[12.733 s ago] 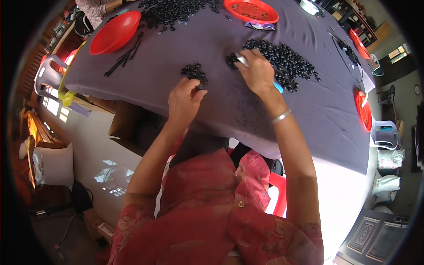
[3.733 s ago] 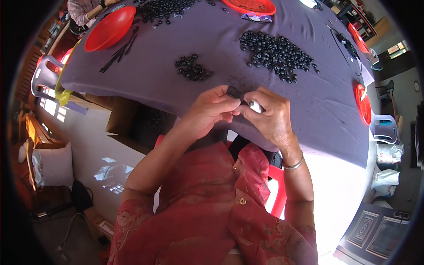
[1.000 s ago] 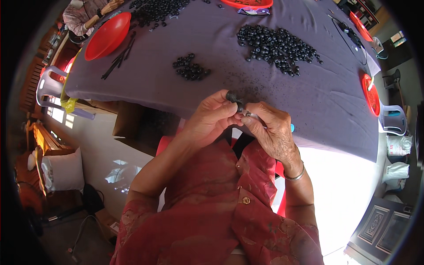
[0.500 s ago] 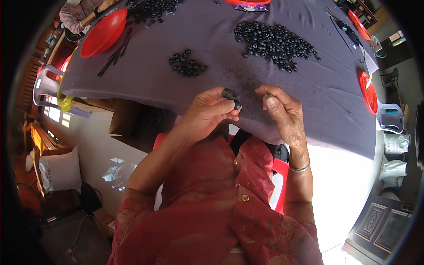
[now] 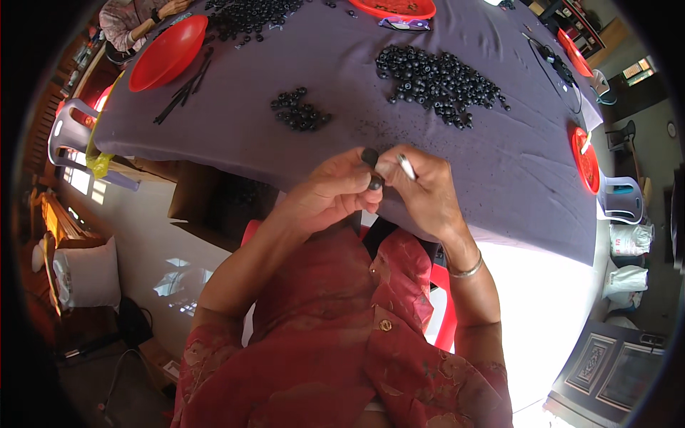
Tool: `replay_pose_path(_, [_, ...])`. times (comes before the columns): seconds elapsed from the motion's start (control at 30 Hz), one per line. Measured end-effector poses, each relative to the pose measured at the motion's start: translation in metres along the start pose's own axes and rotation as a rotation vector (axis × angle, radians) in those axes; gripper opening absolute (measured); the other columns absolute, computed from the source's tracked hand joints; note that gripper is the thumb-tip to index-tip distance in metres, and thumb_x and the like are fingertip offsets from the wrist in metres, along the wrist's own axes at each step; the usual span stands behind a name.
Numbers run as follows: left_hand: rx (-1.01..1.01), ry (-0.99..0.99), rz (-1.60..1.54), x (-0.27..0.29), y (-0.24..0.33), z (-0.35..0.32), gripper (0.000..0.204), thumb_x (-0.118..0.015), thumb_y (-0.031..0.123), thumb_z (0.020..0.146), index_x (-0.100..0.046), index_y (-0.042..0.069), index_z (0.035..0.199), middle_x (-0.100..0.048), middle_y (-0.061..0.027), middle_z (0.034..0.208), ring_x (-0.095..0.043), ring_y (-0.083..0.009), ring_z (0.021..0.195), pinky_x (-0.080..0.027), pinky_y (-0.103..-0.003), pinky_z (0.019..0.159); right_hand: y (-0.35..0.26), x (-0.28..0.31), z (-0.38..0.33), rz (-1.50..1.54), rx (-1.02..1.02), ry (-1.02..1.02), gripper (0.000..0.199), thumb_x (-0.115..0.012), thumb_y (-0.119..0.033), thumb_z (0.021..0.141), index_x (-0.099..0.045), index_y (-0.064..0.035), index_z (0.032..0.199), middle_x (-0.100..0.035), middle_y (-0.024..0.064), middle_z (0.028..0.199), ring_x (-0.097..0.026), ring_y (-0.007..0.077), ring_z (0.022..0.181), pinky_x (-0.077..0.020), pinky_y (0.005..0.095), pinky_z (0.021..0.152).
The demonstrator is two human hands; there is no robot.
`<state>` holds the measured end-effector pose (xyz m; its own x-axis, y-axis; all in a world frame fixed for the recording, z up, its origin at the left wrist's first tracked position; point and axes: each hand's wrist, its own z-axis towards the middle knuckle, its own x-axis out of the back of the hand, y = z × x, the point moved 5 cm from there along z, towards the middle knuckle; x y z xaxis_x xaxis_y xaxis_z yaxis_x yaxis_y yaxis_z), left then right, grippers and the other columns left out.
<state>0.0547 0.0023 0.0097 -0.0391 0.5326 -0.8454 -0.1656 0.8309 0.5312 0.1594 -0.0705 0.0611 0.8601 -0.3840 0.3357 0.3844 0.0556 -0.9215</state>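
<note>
My left hand [image 5: 332, 189] pinches a small black round bead-like piece [image 5: 374, 183] between thumb and fingers, in front of my chest at the table's near edge. Something dark [image 5: 369, 156] covers or sits at its index fingertip; I cannot tell which. My right hand [image 5: 421, 189], with a bangle at the wrist, grips a slim tool whose shiny metal end [image 5: 407, 167] sticks up from the fist. Its fingertips are right against the left hand's, and the tool's other end is hidden. Beyond my hands lie a small pile of black round pieces [image 5: 300, 110] and a larger pile [image 5: 439, 82].
A purple-grey cloth [image 5: 235, 121] covers the table, with dark crumbs near my hands. At the left are a red bowl [image 5: 168, 53] and thin black sticks [image 5: 184, 87]; at the right, a red plate [image 5: 584, 167]. Another person's arm [image 5: 135, 28] rests at the far left.
My right hand has moved left to meet my left hand and has turned, so the tool's metal end now shows. The left hand keeps its pinch on the black piece.
</note>
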Motion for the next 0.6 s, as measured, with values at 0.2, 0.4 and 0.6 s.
replay_pose_path(0.2, [-0.431,0.719,1.037,0.054,0.064,-0.016,0.015,-0.069,0.013,0.08,-0.062,0.003,0.087,-0.061,-0.0012,0.067,-0.057,-0.0107,0.059,-0.046,-0.023,0.055,0.054,0.048,0.064,-0.726,-0.133,0.186,0.021,-0.069,-0.022,0.078,-0.063,-0.0021,0.081,-0.063,0.0192,0.074,-0.059,0.0359,0.066,-0.049,0.0376,0.063])
replay_pose_path(0.4, [-0.515,1.043,1.447,0.081,0.087,-0.026,0.025,-0.072,0.016,0.076,-0.061,0.0,0.091,-0.062,-0.0099,0.064,-0.061,-0.0185,0.059,-0.047,-0.033,0.056,0.068,0.03,0.105,-0.922,-0.158,0.145,0.027,-0.071,-0.031,0.076,-0.065,-0.0057,0.084,-0.066,0.0178,0.081,-0.065,0.0359,0.079,-0.0516,0.0442,0.071])
replay_pose_path(0.6, [-0.548,1.069,1.629,0.07,0.089,-0.022,0.028,-0.073,0.019,0.076,-0.061,0.001,0.094,-0.063,-0.0116,0.067,-0.061,-0.0246,0.06,-0.047,-0.035,0.058,0.076,0.026,0.117,-0.985,-0.156,0.172,0.029,-0.069,-0.031,0.075,-0.066,-0.0044,0.084,-0.066,0.0181,0.081,-0.064,0.0371,0.079,-0.051,0.0453,0.072])
